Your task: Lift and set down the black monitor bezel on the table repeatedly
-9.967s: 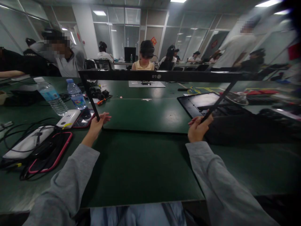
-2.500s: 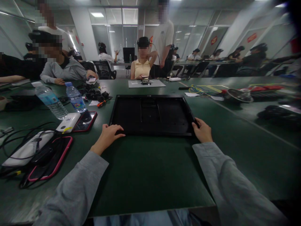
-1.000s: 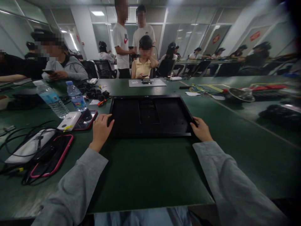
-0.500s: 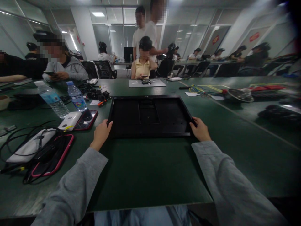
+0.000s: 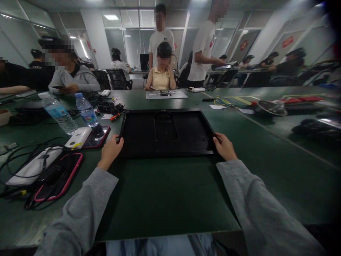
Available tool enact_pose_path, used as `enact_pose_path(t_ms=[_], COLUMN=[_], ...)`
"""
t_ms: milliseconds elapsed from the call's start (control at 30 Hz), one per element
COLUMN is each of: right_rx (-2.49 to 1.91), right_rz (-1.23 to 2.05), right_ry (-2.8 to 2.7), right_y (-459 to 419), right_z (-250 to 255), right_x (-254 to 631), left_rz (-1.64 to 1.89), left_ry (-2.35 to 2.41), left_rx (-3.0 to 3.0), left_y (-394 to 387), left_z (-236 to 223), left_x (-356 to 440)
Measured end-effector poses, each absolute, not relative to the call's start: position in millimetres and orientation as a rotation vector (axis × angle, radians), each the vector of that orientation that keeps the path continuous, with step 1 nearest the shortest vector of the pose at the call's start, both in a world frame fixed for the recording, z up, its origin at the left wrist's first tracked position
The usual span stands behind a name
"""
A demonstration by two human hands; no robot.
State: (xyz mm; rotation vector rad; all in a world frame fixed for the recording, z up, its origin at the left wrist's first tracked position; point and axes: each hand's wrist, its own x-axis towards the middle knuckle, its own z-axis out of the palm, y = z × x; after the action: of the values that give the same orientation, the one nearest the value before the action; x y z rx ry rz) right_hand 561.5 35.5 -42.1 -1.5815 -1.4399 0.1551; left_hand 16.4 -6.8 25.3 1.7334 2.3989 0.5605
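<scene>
A black monitor casing [image 5: 138,129], shallow and hollow with a raised rim, lies on the green table in front of me. Its far edge carries a small light logo, and a recessed rectangle shows in its middle. My left hand [image 5: 111,151] grips the left rim, thumb on top and fingers curled out of sight on the outer side. On the opposite side my right hand [image 5: 225,146] holds the right rim in much the same way.
To the left stand two water bottles [image 5: 59,114], a white power bank [image 5: 79,137], phones and tangled black cables. An orange-handled tool [image 5: 115,116] lies past the casing's far left corner. Coloured wires [image 5: 222,101] and a metal bowl-like object [image 5: 271,107] are at right. Several people sit or stand beyond.
Both hands and the casing have shifted slightly left, the left hand a little more. In the background, one standing person has moved to the right.
</scene>
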Motion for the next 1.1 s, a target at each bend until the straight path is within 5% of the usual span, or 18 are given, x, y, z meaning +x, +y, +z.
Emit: enact_pose_path(t_ms=[533,800,1100], right_rx=[-1.692,-1.671,-1.507], right_rz=[0.005,-0.392,-0.361], right_ry=[-1.483,-1.425,-1.769], right_y=[29.3,16.6,-8.8], right_z=[-31.4,-11.1,-0.6], right_x=[553.6,515.6,419.6], left_rz=[0.586,1.094,0.800], left_ry=[2.408,2.475,2.035], left_rx=[1.770,2.136,2.564], left_y=[-7.3,-21.5,-35.5], left_z=[20.6,30.9,22.9], left_x=[19.0,45.1,92.0])
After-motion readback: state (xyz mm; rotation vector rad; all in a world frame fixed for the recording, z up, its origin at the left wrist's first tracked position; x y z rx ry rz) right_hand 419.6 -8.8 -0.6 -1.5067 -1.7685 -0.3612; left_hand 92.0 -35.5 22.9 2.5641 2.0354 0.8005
